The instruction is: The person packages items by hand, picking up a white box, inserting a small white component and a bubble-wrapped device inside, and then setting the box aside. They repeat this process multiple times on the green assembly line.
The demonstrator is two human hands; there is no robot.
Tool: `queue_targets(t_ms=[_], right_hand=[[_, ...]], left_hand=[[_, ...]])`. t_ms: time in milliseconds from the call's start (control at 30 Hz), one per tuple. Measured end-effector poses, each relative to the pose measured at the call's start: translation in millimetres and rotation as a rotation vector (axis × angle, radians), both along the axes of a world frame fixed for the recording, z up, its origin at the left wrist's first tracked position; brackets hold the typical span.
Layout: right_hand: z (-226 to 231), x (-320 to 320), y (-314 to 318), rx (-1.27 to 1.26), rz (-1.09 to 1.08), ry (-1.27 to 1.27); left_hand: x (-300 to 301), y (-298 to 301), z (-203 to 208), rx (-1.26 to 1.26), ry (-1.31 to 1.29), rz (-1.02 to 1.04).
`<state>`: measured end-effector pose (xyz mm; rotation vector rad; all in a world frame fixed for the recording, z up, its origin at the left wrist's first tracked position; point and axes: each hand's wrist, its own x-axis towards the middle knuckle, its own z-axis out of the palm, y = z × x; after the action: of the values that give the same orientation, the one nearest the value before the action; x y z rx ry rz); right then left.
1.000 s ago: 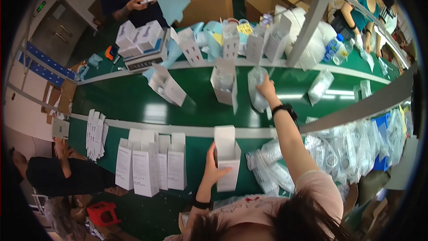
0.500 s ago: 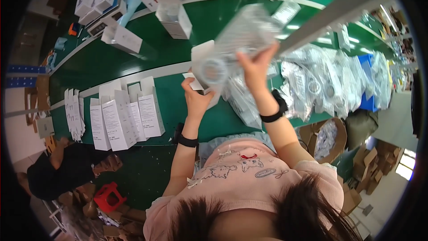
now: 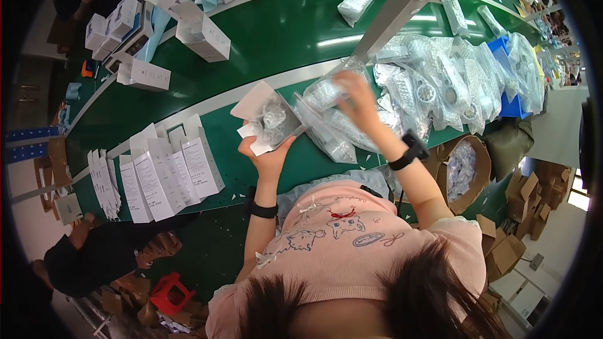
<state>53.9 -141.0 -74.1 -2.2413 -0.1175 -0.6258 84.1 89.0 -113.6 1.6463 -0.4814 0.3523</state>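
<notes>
Two bare hands are at work over the green bench. The left hand grips an open white box low on its sides, thumb and fingers bent around it; a firm but light hold should serve best, without crushing the card, with the mouth turned up and the flaps folded clear. One clear-wrapped piece sits in the mouth, just above the left hand; it would be wise to seat it straight, so its film does not snag. The right hand is blurred beside a clear package, right of the box; whether it pinches that package I cannot tell. Farther right lies a heap of bubble packs; beyond the rail, another open box.
</notes>
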Motion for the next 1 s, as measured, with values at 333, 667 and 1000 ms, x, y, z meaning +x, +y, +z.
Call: queue_targets(t_ms=[333, 667, 1000], right_hand=[[-74.0, -11.8, -119.0, -0.961, -0.563, 0.562], [-31.4, -18.3, -95.7, -0.306, -0.478, 0.010], [66.6, 7.4, 76.4, 0.579, 0.145, -0.106]], left_hand=[[-2.5, 9.4, 8.7, 0.104, 0.230, 0.112], [-8.0, 38.3, 28.4, 0.225, 0.147, 0.148], [10.0, 33.8, 74.1, 0.354, 0.260, 0.240]])
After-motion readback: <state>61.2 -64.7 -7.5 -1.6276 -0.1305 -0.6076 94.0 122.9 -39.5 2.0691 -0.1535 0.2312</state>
